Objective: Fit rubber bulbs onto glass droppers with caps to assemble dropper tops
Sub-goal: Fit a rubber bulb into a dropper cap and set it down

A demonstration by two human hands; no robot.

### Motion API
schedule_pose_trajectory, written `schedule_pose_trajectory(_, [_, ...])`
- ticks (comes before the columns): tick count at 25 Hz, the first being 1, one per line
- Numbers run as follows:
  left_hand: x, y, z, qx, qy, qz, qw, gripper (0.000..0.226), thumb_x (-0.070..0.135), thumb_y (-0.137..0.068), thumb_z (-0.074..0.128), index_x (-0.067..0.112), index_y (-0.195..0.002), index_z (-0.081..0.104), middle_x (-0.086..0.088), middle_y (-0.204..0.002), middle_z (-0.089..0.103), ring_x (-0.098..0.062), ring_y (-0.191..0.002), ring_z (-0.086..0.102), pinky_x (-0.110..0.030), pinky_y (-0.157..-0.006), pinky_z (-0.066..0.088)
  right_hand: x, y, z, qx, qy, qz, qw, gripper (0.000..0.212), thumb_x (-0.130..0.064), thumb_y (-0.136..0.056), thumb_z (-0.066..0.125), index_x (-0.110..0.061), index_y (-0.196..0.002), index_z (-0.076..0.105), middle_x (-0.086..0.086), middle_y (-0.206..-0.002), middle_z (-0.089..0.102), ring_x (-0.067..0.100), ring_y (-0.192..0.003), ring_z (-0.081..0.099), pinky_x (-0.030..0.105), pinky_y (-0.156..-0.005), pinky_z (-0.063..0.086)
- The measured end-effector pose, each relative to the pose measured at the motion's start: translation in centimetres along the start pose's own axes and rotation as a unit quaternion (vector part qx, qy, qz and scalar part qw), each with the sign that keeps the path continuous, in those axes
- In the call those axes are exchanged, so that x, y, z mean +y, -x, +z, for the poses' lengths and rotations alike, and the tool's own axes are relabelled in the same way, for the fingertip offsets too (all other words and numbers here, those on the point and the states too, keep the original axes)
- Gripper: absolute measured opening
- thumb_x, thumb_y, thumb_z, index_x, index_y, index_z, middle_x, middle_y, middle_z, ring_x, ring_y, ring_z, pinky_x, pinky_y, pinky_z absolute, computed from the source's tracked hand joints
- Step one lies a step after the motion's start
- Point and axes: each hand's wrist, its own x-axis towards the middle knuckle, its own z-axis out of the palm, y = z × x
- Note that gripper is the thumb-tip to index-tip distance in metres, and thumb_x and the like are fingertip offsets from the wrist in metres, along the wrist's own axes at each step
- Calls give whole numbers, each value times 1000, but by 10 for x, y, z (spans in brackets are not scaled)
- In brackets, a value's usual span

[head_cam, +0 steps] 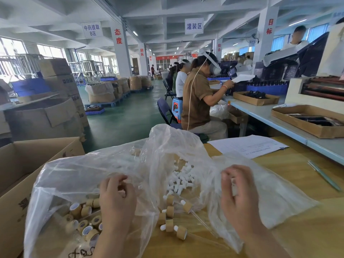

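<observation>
Editor: Hands in the foreground. What does each one hold?

Photographer: The worker's left hand rests against the crinkled clear plastic bags, its fingers curled in toward the thumb. Whether they grip anything cannot be told. The right hand has its fingers curled tight round a small pale piece, too hidden to name, with thin film bunched just beside it.

Editor: And the parts?

Photographer: White rubber bulbs, small, matte and mushroom-shaped, lie heaped in the crumpled film between the two hands. Short round caps, tan and wood-grained with pale liners, sit loose under the film left of the left hand. Assembled dropper tops lie in a loose cluster on the yellow wood-grain table between the wrists, at the film's edge. Each is a tan cap with a white bulb poking out, and slim clear glass tubes show on some.

Editor: Around them?

Photographer: Brown corrugated cardboard boxes stand at the left edge, against the bags. A printed white sheet and a slender green pen lie flat on the table to the right, well apart from the hands. Beyond, a seated worker in a brown shirt and white headset faces a long pale-blue table.
</observation>
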Motion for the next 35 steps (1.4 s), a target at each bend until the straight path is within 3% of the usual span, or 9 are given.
schedule_pose_trajectory(3, [17,6,-3,-23,12,78,997,24,-15,-77,56,7,-83,64,3,-79,55,-9,-72,51,-14,-65,34,-9,13,9,-152,103,-4,983,25,-24,-97,46,-18,-105,68,-9,-92,64,13,-88,61,28,-85,32])
schedule_pose_trajectory(7, [34,20,7,-100,-14,124,987,21,-2,-81,58,15,-89,66,12,-83,56,-5,-80,51,-17,-67,36,-5,17,10,-306,95,58,946,33,-28,-101,40,-34,-132,52,-18,-89,53,1,-75,52,21,-77,37])
schedule_pose_trajectory(10, [27,27,20,-213,-84,166,959,29,9,-86,54,24,-109,65,13,-104,58,-9,-93,49,-23,-77,39,-3,19,15,-349,104,99,926,39,-34,-101,36,-36,-140,36,-17,-90,47,4,-66,52,18,-59,40])
schedule_pose_trajectory(15, [0,25,27,-337,-232,140,902,57,17,-87,38,43,-137,40,18,-136,39,-16,-113,36,-25,-98,32,4,23,26,-405,131,93,900,41,-26,-100,37,-32,-140,41,-19,-128,33,2,-71,53,10,-57,35])
schedule_pose_trajectory(19, [-6,25,35,-372,-256,124,883,59,16,-88,33,40,-142,32,19,-139,39,-20,-118,36,-30,-101,34,12,19,38,-495,114,105,855,61,-17,-97,37,-34,-152,17,-14,-158,14,11,-112,56,24,-90,47])
schedule_pose_trajectory(23, [-6,24,38,-379,-255,118,882,45,19,-93,31,39,-129,49,20,-131,44,-17,-110,37,-28,-95,35,18,14,44,-531,115,116,832,63,-15,-94,35,-36,-151,20,-10,-159,20,20,-137,37,34,-107,38])
schedule_pose_trajectory(26, [-3,27,38,-356,-253,116,892,33,17,-90,37,32,-102,64,19,-116,51,-12,-98,38,-22,-83,33,20,17,45,-512,117,115,843,53,-20,-95,37,-33,-146,33,-6,-141,46,19,-125,48,33,-99,44])
schedule_pose_trajectory(29, [1,29,38,-323,-250,99,907,29,13,-86,40,24,-88,67,17,-107,56,-9,-92,40,-18,-76,30,19,22,44,-489,118,103,858,42,-26,-97,38,-33,-137,46,-9,-126,52,15,-108,56,30,-87,47])
schedule_pose_trajectory(35, [14,29,49,-239,-249,76,936,27,39,-91,45,44,-111,62,16,-111,54,-13,-105,45,-29,-92,31,16,24,42,-479,131,81,864,26,-33,-97,43,-27,-115,61,-7,-115,54,16,-95,57,27,-77,45])
